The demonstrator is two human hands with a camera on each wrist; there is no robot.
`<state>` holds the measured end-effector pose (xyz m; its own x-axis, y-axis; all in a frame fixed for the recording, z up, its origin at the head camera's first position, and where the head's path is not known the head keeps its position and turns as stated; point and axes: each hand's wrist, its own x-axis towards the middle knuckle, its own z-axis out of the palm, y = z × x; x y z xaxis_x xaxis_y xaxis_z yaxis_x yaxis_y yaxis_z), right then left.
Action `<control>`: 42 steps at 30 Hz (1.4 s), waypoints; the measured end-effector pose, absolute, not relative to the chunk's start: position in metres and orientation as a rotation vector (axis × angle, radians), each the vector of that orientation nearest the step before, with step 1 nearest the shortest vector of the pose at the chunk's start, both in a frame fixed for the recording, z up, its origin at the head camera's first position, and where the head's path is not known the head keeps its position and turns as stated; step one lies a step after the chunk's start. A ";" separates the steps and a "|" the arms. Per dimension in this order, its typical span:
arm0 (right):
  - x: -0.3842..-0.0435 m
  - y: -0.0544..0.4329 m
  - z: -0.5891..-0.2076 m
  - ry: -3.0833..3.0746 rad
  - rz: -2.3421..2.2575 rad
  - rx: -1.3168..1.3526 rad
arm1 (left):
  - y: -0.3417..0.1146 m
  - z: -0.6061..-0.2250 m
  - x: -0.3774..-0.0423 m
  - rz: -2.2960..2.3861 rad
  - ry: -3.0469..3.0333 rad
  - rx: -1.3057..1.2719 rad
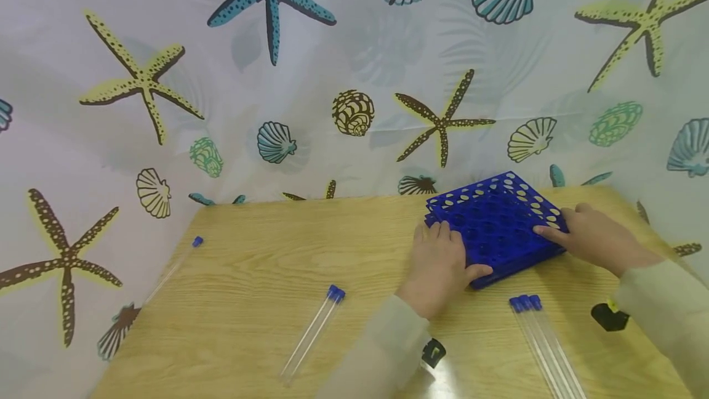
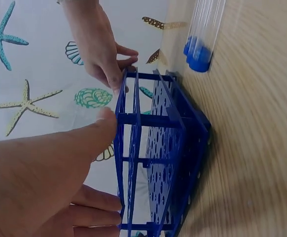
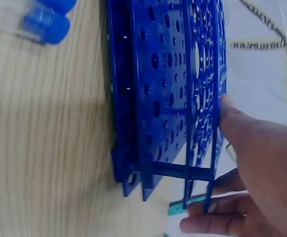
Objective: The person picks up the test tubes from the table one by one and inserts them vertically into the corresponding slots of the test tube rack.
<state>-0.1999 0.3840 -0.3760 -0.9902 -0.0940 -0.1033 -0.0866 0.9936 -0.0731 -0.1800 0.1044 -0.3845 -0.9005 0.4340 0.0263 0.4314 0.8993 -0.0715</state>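
A blue test tube rack [image 1: 501, 233] with perforated, layered plates sits at the right of the table. Whether it is one rack or two stacked, I cannot tell. My left hand [image 1: 437, 270] grips its left side, the thumb near the front corner. On the opposite side my right hand [image 1: 595, 239] holds the rack, its thumb on the top plate. In the right wrist view, the fingers [image 3: 217, 217] of that hand curl at the edge of the upper plates. Three capped test tubes [image 1: 548, 343] lie in front of the rack.
Two blue-capped test tubes [image 1: 312, 337] lie side by side near the middle of the wooden table [image 1: 249, 263]. Another capped tube [image 1: 172, 273] lies at the left edge. A curtain [image 1: 332, 60] with starfish and shells hangs behind the table and at its sides.
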 end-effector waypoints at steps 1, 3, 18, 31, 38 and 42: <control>-0.199 0.381 -0.375 3.026 -0.091 -0.148 | 0.101 -0.384 -0.181 0.075 -3.033 -0.690; -0.197 0.374 -0.375 3.026 -0.072 -0.166 | 0.094 -0.383 -0.183 0.017 -3.069 -0.683; -0.180 0.330 -0.374 3.004 -0.066 -0.181 | 0.058 -0.375 -0.190 0.064 -3.105 -0.742; -0.164 0.297 -0.376 3.016 -0.148 -0.133 | 0.035 -0.375 -0.193 0.010 -3.118 -0.718; -0.155 0.286 -0.378 3.013 -0.195 -0.196 | 0.021 -0.372 -0.191 -0.042 -3.177 -0.716; -0.151 0.279 -0.378 3.019 -0.200 -0.182 | 0.011 -0.373 -0.190 -0.076 -3.174 -0.722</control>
